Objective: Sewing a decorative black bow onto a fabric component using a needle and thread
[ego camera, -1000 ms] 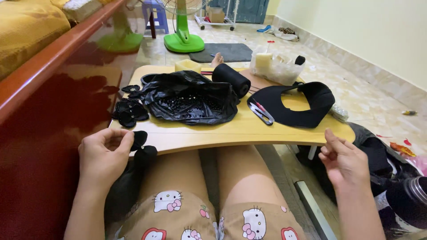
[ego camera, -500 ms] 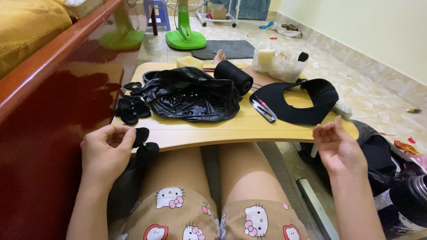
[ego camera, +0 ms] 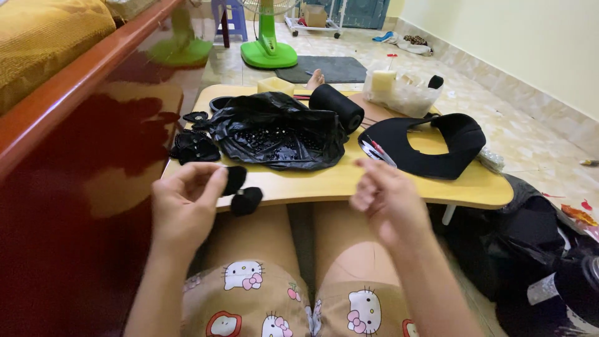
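So compared with a moment ago, both hands have come up and inward: the left hand (ego camera: 185, 209) was sitting low by the table's near edge and is now raised, fingers pinched around a small black fabric piece (ego camera: 235, 180), with a second dark rounded bit (ego camera: 247, 201) hanging right under it. The right hand (ego camera: 385, 201) has swung in from way out on the right side toward the middle, fingers curled as if pinching something thin, but it's blurry and I honestly can't tell if anything is in it. Looks to me like the two hands are closing in on each other to work that little black piece. The piece itself is small, soft-looking, matte black, roundish, held just in front of the near edge of the yellow lap table (ego camera: 324, 181), above the knees. On the table behind sit a crumpled black plastic bag (ego camera: 274, 134) with shiny beads, a black thread spool (ego camera: 337, 106), a curved black fabric band (ego camera: 430, 146) and more little black pieces (ego camera: 194, 146) on the left.
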